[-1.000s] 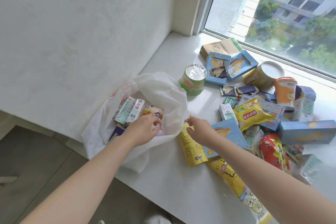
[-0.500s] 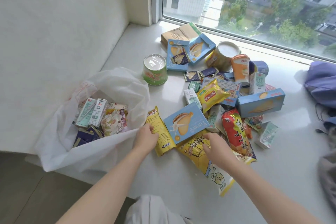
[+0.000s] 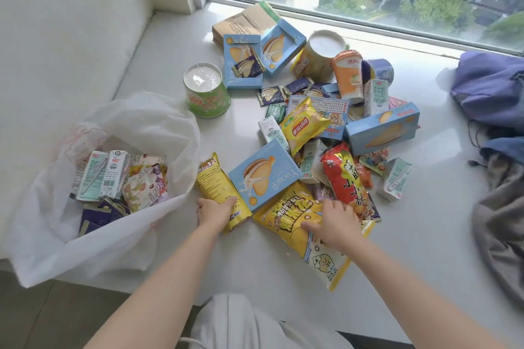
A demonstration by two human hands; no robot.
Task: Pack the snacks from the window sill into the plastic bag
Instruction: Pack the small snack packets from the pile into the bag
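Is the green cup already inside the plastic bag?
No, the green cup stands upright on the window sill, outside the plastic bag.

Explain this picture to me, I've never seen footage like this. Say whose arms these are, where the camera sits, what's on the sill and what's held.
No machine here: the bare arms belong to a person wearing a camera on the head, looking down. On the white sill lies a pile of snacks, among them a blue box, a green tub and a red packet. At left sits an open plastic bag with cartons inside. The left hand grips a narrow yellow packet. The right hand rests on a big yellow bag; whether it grips is unclear.
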